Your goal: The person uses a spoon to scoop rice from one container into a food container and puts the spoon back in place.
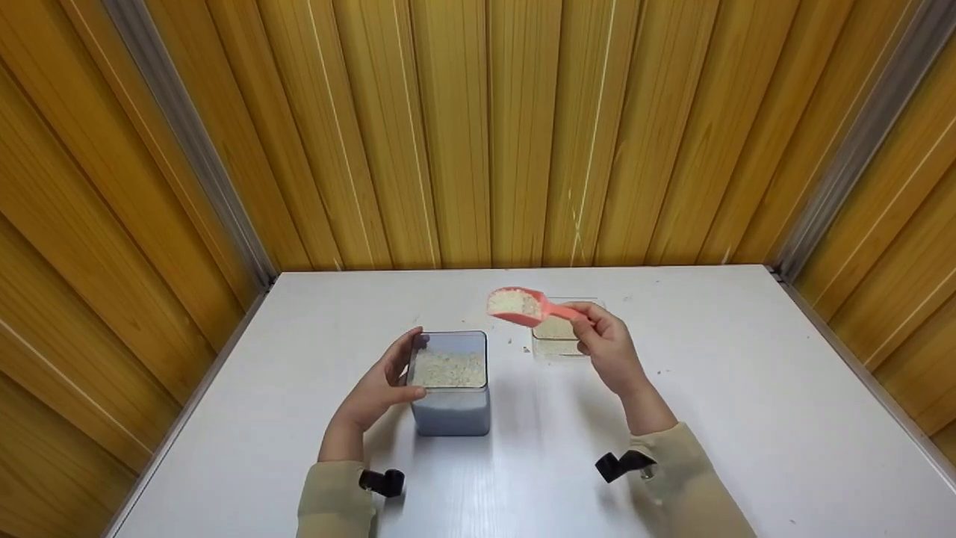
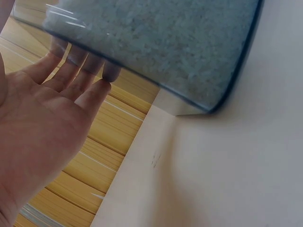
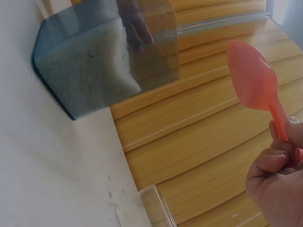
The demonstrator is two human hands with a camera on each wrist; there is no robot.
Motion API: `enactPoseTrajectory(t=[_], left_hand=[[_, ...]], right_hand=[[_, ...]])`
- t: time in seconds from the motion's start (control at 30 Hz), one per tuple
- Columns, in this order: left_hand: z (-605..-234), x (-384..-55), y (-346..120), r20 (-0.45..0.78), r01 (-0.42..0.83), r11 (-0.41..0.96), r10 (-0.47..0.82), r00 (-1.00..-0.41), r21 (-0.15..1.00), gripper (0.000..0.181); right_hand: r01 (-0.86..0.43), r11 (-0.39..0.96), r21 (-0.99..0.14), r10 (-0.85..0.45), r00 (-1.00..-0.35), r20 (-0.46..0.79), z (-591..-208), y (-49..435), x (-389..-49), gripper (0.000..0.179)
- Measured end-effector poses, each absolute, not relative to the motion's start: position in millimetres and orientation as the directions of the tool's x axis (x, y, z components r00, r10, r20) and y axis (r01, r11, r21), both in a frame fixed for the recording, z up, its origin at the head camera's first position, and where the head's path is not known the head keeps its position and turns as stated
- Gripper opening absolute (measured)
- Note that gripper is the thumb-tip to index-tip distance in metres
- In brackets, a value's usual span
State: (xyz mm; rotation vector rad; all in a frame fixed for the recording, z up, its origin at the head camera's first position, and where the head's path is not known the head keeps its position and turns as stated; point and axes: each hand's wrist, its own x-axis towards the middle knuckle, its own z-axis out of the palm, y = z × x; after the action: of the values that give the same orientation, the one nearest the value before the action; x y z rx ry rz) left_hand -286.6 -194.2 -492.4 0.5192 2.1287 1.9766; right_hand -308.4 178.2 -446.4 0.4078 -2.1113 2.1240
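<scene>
A pink scoop (image 1: 562,311) full of pale, rice-like grains (image 1: 511,302) is up in the air, its handle pinched by my right hand (image 1: 611,350). In the right wrist view the underside of the scoop (image 3: 253,78) shows, with curled fingers around the handle. My left hand (image 1: 379,394) grips a blue-tinted clear square container (image 1: 452,424) by its left side, thumb at the near rim. Similar grains (image 1: 449,369) fill much of this container. Through its wall in the left wrist view, the left fingertips (image 2: 111,72) show against the side.
Behind the right hand, a low clear box (image 1: 544,350) holds more pale grains and is partly covered by hand and scoop. Scattered crumbs (image 1: 526,349) lie on the white table (image 1: 485,493). Wood-patterned panels (image 1: 523,134) wall in the back and both sides.
</scene>
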Motion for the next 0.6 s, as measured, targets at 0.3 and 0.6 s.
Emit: enactPoseTrajectory(t=[0.3,0.6], left_hand=[[-493.2,-286.7,-194.2,0.096,0.122,0.045,0.379,-0.920,0.992,0.109],[-494.4,-286.3,-193.5,0.100,0.121,0.032,0.375,-0.921,0.992,0.107]], right_hand=[[-0.254,-0.011,-0.967,0.028,-0.967,0.253,-451.5,211.5,-322.3,0.027],[-0.183,0.186,-0.965,0.112,-0.972,0.206,-468.1,229.8,-333.3,0.032]])
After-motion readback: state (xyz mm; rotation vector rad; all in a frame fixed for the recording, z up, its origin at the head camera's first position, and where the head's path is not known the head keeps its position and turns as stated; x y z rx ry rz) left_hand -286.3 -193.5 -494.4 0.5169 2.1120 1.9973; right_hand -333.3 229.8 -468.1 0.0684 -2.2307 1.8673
